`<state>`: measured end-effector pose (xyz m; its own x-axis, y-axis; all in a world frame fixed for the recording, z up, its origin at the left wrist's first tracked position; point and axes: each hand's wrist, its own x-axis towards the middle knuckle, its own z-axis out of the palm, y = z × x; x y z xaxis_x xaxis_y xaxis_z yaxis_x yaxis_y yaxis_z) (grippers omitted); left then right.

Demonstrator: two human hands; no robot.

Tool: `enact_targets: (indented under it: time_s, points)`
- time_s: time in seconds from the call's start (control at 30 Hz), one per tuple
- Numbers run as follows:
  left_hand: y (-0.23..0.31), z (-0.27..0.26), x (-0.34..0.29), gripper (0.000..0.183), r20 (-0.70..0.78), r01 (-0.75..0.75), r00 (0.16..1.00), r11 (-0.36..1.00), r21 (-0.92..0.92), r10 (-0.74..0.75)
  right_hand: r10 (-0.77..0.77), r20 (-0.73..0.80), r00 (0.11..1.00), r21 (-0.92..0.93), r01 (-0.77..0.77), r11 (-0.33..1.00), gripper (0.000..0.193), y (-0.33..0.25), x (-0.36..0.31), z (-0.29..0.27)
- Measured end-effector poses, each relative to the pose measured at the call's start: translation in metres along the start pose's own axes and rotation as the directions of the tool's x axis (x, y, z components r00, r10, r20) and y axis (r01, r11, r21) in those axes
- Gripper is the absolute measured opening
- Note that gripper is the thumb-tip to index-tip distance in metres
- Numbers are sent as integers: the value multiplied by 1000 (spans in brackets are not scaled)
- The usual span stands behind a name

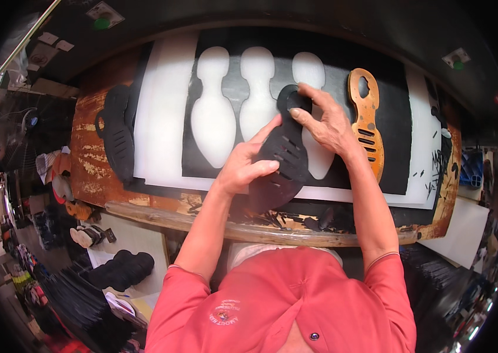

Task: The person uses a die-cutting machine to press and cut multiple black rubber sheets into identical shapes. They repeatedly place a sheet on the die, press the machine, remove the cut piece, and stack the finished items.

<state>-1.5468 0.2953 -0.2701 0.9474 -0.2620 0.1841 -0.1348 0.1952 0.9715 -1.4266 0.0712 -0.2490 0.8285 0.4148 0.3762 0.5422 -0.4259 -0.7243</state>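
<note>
Both hands hold a black sole-shaped piece (pixel 281 150) with short slots through it and an opening at its narrow top. My left hand (pixel 246 165) grips its left side, with the thumb lying over the slotted part. My right hand (pixel 326 122) has its fingers and thumb closed at the top opening. Under the piece lies a black sheet (pixel 399 141) with three white sole-shaped areas, the right one partly covered by the piece and my right hand. Right of my right hand, an orange sole-shaped cutting die (pixel 367 126) with slots and a hole rests on the sheet.
A larger white sheet (pixel 163 117) lies beneath the black one on the worn wooden table (pixel 87 156). Black slotted pieces (pixel 118 135) sit at its left end. Small black scraps (pixel 325 219) lie along the front edge. Dark stacked pieces (pixel 122 270) stand at lower left.
</note>
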Motion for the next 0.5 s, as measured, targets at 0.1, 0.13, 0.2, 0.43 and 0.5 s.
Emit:
enact_targets:
  time_s: [0.1,0.13,0.2,0.43,0.5]
  points:
    - [-6,6,12,74,-17,-6,1000,957,-291,2,-66,10,998,-2,66,998,47,10,8,8]
    - [-7,4,19,89,13,-1,1000,952,-307,5,-28,8,1000,85,28,996,46,13,6,8]
    - [-9,11,25,89,36,6,999,889,-458,12,88,50,995,254,-98,962,41,18,2,7]
    - [14,8,22,43,64,0,998,933,-360,24,209,-124,970,521,-116,846,34,37,-3,-4]
    - [32,-17,1,37,-68,-48,997,999,-14,47,358,-300,884,664,-76,743,31,47,-4,-19]
